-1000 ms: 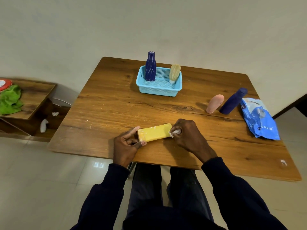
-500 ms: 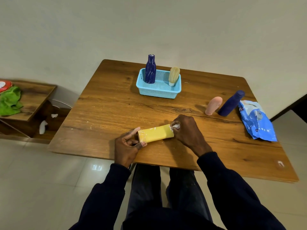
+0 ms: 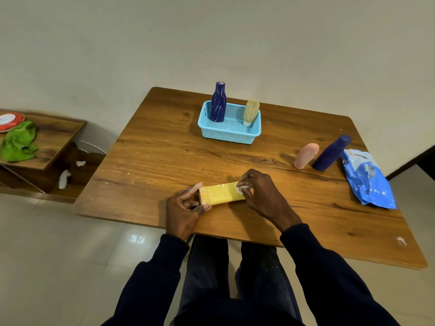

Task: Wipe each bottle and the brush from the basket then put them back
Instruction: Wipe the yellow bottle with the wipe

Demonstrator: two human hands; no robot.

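pinching one end of the crosswise yellow bottle, left hand is steadying it while right hand is clutching a wipe on the other

Green cloth, red plate on side shelf.

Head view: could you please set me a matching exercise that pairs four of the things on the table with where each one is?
Things
1. yellow bottle
2. brush
3. pink bottle
4. blue packet

Places
A. near the right edge of the table
B. in the light blue basket
C. gripped by the left hand, with the right hand pinching a white wipe against it
D. on the tabletop beside the plain dark blue bottle

Pairs: 1-C, 2-B, 3-D, 4-A
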